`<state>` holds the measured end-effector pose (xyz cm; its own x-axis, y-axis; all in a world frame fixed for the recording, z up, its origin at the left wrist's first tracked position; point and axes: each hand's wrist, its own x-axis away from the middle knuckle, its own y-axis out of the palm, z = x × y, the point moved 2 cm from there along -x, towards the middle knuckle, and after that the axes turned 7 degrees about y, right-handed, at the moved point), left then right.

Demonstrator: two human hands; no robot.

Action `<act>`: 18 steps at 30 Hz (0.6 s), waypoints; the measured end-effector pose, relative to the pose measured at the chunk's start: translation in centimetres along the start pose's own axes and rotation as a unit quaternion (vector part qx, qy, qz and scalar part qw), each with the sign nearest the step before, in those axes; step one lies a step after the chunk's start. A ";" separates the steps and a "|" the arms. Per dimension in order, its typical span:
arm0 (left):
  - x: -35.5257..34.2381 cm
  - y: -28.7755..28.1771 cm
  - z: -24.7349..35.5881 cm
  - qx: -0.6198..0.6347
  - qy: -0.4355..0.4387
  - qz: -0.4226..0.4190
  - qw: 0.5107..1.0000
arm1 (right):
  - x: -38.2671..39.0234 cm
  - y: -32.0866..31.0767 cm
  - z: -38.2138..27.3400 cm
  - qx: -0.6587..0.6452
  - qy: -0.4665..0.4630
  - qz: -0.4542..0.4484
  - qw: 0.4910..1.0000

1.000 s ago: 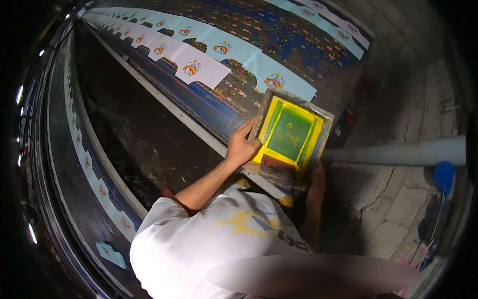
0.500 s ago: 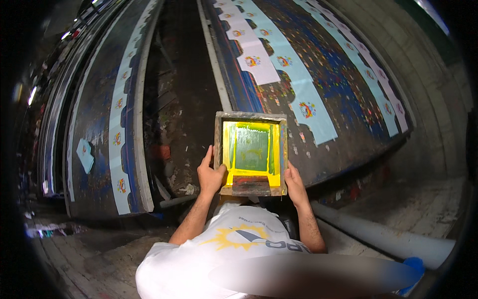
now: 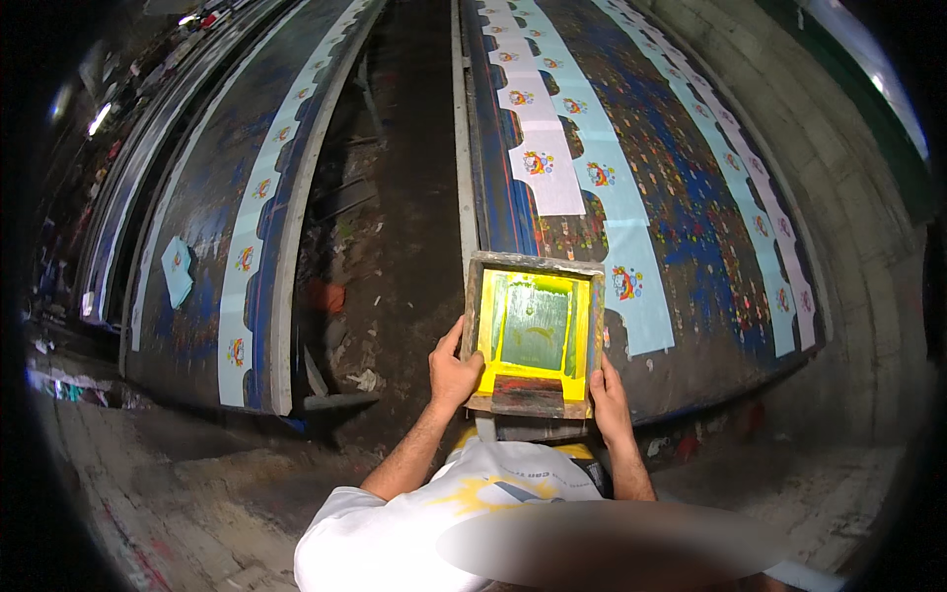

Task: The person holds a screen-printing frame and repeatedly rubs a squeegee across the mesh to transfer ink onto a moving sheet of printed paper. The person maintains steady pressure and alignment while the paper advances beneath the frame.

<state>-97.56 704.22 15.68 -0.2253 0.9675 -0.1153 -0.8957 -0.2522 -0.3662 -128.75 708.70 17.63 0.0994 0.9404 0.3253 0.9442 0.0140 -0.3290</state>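
Observation:
My left hand [image 3: 452, 380] and my right hand [image 3: 612, 405] are closed on either side of a worn screen printing frame [image 3: 597, 306]. Its mesh [image 3: 533, 326] is smeared with bright yellow ink around a green-grey middle. A dark, stained squeegee [image 3: 528, 395] lies along the frame's near end, inside it. Just beyond the frame, over the long right-hand printing table [image 3: 661, 390], lie pale blue cut fabric pieces [image 3: 641, 326] and pink ones [image 3: 543, 197], each with a small colourful cartoon print.
A second long table [image 3: 182, 360] on the left bears strips of printed blue pieces [image 3: 237, 306] and one folded blue piece [image 3: 178, 266]. Between the tables runs a dark gap with scraps and a pale metal rail [image 3: 459, 118]. The concrete floor [image 3: 838, 395] is at the right.
The view has swung round to face straight along the tables. My hands and the frame have turned upright in the picture and moved slightly right and down since half a second ago.

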 end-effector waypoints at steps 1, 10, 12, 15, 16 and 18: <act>0.2 0.5 0.4 -0.008 0.001 0.005 1.000 | -0.6 -0.6 0.8 0.000 0.001 0.009 1.000; 5.3 7.5 5.3 -0.050 -0.053 0.078 0.994 | -5.4 -8.8 5.6 -0.053 0.016 -0.140 0.989; 6.8 10.1 6.7 -0.070 -0.077 0.100 0.990 | -6.1 -11.0 5.9 -0.039 0.019 -0.157 0.987; 8.1 13.2 9.3 -0.028 -0.099 0.106 0.989 | -6.1 -15.5 5.5 -0.029 0.027 -0.165 0.985; 7.9 14.2 9.6 -0.024 -0.111 0.103 0.988 | -6.4 -16.6 5.5 -0.021 0.023 -0.169 0.985; 6.9 15.4 10.7 -0.049 -0.097 0.086 0.990 | -6.8 -18.5 5.2 -0.029 0.013 -0.177 0.984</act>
<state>-116.97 707.26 19.11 -0.4484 0.8938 -0.0073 -0.7990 -0.4045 -0.4448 -148.53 703.77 16.90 -0.2309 0.8715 0.4326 0.9378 0.3178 -0.1399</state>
